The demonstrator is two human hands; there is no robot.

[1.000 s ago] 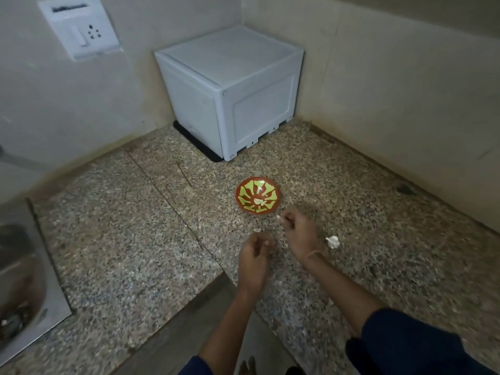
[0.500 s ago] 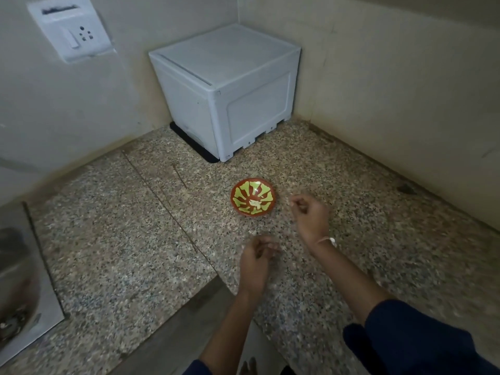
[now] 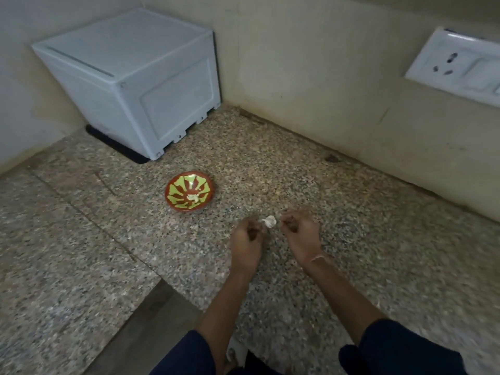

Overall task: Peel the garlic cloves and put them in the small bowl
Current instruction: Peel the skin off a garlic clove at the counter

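Garlic (image 3: 269, 221) lies on the speckled desk (image 3: 81, 253), toward its middle, between the left grip (image 3: 247, 239) and the right grip (image 3: 300, 234). Both grips are curled close at its sides; blur hides whether either holds it. The small bowl (image 3: 176, 190), nearer the back left corner, contains a peeled clove (image 3: 193, 197). A white box (image 3: 135, 77) fills that corner.

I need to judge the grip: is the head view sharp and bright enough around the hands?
Head view: dim and soft overall; both the left hand and right hand are motion-smeared, so whether either holds the garlic between them is unreadable; small bowl is fairly clear; wide-angle bends the white box and wall socket.
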